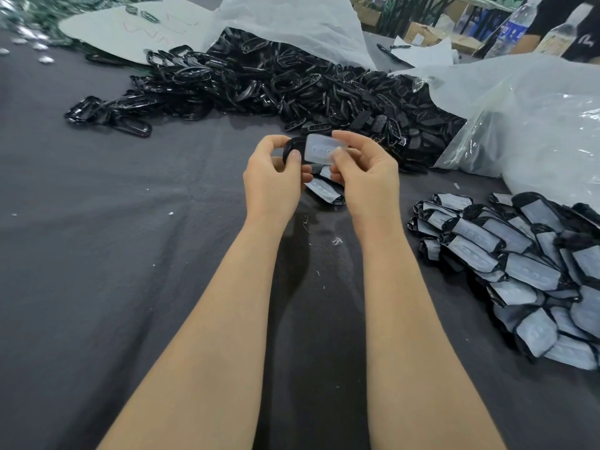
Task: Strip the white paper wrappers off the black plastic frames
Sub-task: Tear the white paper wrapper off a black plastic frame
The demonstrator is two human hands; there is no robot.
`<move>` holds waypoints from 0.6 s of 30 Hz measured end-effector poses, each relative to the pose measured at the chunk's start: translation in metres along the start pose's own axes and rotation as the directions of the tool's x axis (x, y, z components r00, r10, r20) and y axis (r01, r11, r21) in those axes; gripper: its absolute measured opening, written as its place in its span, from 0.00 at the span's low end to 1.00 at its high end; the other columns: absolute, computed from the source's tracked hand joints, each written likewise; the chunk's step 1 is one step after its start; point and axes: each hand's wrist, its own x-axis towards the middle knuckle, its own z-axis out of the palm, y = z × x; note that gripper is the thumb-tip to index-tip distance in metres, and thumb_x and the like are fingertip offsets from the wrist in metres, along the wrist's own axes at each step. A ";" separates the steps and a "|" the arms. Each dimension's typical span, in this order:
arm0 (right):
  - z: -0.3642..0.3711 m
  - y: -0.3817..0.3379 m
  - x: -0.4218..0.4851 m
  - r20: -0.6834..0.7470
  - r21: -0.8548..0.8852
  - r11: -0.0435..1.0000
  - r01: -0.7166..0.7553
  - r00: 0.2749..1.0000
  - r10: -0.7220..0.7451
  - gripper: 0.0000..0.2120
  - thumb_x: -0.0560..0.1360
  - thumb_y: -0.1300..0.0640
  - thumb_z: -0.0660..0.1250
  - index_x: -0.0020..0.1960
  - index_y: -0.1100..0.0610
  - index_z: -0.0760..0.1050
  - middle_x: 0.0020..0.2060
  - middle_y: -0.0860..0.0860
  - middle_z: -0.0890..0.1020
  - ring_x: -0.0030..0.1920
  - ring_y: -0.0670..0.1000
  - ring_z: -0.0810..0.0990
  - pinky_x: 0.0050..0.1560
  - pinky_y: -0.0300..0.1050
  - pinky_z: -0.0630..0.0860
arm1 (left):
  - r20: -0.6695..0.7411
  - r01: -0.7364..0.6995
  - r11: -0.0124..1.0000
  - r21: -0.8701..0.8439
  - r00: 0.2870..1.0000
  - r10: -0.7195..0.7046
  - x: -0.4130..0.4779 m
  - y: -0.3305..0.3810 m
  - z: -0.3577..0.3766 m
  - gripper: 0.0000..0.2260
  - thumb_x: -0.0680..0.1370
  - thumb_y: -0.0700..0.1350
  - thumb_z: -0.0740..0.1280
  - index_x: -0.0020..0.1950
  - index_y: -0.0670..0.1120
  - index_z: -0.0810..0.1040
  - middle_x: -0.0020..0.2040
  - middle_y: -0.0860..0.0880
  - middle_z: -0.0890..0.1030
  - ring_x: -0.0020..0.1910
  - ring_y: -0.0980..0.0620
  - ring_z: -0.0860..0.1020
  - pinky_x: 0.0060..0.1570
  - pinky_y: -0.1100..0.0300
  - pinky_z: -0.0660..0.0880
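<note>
Above the dark cloth, both hands hold one black plastic frame [291, 147] with a white wrapper [321, 150] on it. My left hand [276, 177] grips the bare black end of the frame. My right hand [367, 170] pinches the wrapper between thumb and fingers at its right side. Just below the hands a couple of wrapped frames [326, 190] lie on the cloth. A large heap of bare black frames [259, 82] lies behind the hands. To the right lies a pile of wrapped frames [519, 264].
A grey cloth [113, 238] covers the table. White plastic bags [535, 125] lie at the right and back. A pale card [130, 30] lies at the back left. Bottles [516, 27] and boxes stand at the far right, beside a person in dark clothes.
</note>
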 end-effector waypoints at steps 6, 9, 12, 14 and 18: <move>0.005 0.004 -0.005 -0.127 -0.236 0.967 0.097 0.983 -0.130 0.03 0.76 0.63 0.67 0.45 0.57 0.74 0.38 0.49 0.79 0.42 0.51 0.80 0.50 0.51 0.79 | 0.102 -0.051 0.999 0.009 0.994 0.049 -0.003 0.001 0.002 0.11 0.80 0.37 0.61 0.47 0.54 0.71 0.36 0.49 0.81 0.33 0.59 0.80 0.43 0.61 0.80; 0.006 0.007 -0.004 -0.177 -0.270 0.958 0.097 0.973 -0.148 0.03 0.76 0.61 0.67 0.44 0.56 0.74 0.41 0.52 0.80 0.41 0.48 0.77 0.48 0.41 0.75 | 0.133 -0.070 0.998 -0.009 0.989 0.070 -0.004 0.002 0.004 0.09 0.80 0.36 0.61 0.49 0.51 0.71 0.37 0.48 0.81 0.32 0.60 0.80 0.40 0.64 0.79; 0.007 0.008 -0.002 -0.215 -0.233 0.971 0.049 0.971 -0.100 0.02 0.76 0.60 0.67 0.45 0.56 0.74 0.46 0.57 0.80 0.42 0.48 0.75 0.49 0.42 0.75 | 0.148 -0.076 0.997 -0.013 0.986 0.077 -0.003 0.002 0.004 0.09 0.80 0.36 0.61 0.50 0.50 0.71 0.37 0.48 0.81 0.32 0.60 0.80 0.41 0.64 0.79; 0.006 0.007 -0.001 -0.219 -0.185 0.982 0.037 0.973 -0.078 0.04 0.76 0.62 0.67 0.43 0.56 0.74 0.43 0.54 0.79 0.43 0.50 0.77 0.50 0.45 0.76 | 0.162 -0.073 0.997 -0.019 0.984 0.075 -0.003 0.001 0.004 0.09 0.80 0.36 0.61 0.49 0.51 0.71 0.36 0.48 0.81 0.32 0.60 0.80 0.41 0.64 0.79; 0.007 0.008 -0.001 -0.216 -0.103 0.995 0.006 0.976 -0.029 0.10 0.76 0.63 0.66 0.41 0.52 0.70 0.39 0.51 0.78 0.44 0.55 0.81 0.52 0.53 0.79 | 0.168 -0.070 0.997 -0.022 0.983 0.072 -0.003 0.001 0.004 0.09 0.80 0.36 0.61 0.49 0.51 0.71 0.35 0.50 0.80 0.32 0.60 0.80 0.40 0.65 0.79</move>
